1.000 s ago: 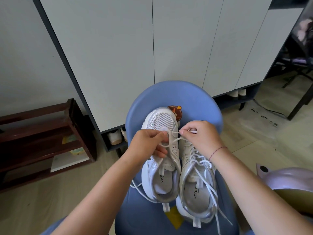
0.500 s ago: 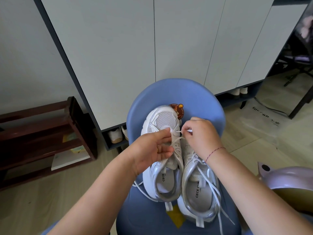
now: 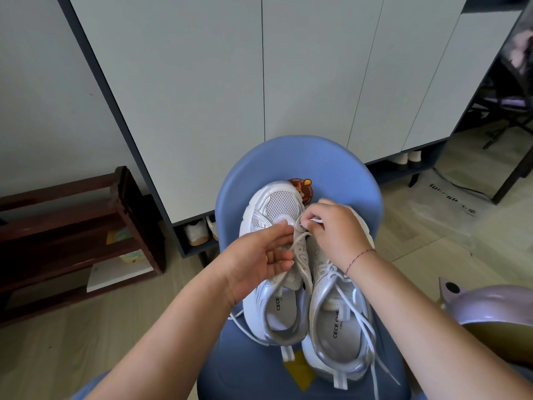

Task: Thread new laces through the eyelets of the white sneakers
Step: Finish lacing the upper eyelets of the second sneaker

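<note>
Starting at the left of the frame, the left hand (image 3: 259, 255) is no longer curled over the eyelets as it was a second ago. Its fingers now lie straight with the palm turned up, resting against the tongue of the sneaker on the left (image 3: 277, 203) and holding nothing. That sneaker sits toe away from us on the blue chair (image 3: 302, 157) at the centre of the frame, pressed side by side against its partner.

Just right of its toe cap, the lace (image 3: 300, 236) runs up from the foremost eyelets into the right hand (image 3: 337, 232), which pinches the lace end between thumb and forefinger. This hand has barely shifted and still sits over the toe of the sneaker on the right (image 3: 337, 321), whose lacing looks finished, with loose ends trailing toward the lower right.

We judge that the left hand has let go after feeding the lace through, and the right hand is now drawing it out. Only the lowest crossing seems done, and the higher eyelets look bare. We cannot tell whether the tip has cleared its eyelet.
</note>
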The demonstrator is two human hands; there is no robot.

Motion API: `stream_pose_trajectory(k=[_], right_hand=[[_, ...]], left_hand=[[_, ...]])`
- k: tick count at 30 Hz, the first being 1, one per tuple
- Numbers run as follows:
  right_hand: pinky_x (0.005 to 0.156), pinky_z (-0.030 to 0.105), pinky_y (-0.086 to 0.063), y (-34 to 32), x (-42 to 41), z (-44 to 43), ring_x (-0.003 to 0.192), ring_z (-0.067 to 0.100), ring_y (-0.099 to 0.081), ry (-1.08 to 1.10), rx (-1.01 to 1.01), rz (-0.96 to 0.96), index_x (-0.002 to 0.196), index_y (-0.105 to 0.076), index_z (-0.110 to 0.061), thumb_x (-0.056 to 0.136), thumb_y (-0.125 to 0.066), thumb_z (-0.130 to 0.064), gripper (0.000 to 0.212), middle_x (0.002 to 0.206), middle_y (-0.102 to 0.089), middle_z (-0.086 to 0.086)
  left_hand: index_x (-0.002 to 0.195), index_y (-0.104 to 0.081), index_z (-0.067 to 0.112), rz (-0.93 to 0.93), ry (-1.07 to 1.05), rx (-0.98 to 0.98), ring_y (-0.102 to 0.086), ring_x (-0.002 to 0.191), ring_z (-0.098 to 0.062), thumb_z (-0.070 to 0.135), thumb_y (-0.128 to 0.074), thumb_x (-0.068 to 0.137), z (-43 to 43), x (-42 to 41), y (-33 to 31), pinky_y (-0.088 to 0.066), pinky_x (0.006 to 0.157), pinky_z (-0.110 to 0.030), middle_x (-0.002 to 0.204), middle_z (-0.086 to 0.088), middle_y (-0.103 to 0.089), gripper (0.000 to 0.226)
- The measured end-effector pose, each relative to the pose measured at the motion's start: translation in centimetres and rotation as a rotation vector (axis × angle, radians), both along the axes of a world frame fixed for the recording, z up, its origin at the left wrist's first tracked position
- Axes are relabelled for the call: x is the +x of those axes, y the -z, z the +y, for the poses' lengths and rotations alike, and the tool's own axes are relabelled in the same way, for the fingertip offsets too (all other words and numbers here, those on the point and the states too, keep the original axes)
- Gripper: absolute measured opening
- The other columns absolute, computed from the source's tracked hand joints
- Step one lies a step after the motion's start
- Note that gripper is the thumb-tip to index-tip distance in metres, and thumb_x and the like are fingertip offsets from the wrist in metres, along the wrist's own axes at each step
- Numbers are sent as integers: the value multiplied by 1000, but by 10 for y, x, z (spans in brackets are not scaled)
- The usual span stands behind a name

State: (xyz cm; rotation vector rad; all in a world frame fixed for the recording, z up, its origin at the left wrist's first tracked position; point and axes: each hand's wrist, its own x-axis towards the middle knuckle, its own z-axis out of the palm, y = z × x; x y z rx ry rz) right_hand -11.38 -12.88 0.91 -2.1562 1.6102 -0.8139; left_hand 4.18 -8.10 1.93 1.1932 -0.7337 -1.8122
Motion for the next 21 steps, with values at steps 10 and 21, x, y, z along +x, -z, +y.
stream_pose_trajectory(k=[10, 21], right_hand=[[67, 21, -45, 5, 4, 4, 75, 9, -60, 159, 45, -245, 73, -69, -23, 82, -70, -21, 10, 77, -68, -9], [74, 26, -42, 2, 12, 14, 86, 13, -57, 88, 41, -32, 91, -67, -15, 81, -70, -38, 26, 92, -62, -5]], left_hand=[[115, -60, 0, 21, -11, 23, -70, 69, -16, 27, -52, 96, 0, 3, -2, -54, 52, -21, 96, -9, -70, 34], [114, -60, 7, 89, 61, 27, -69, 77, -15, 44, -49, 93, 0, 5, -2, -55, 60, -22, 96, -3, -67, 43]])
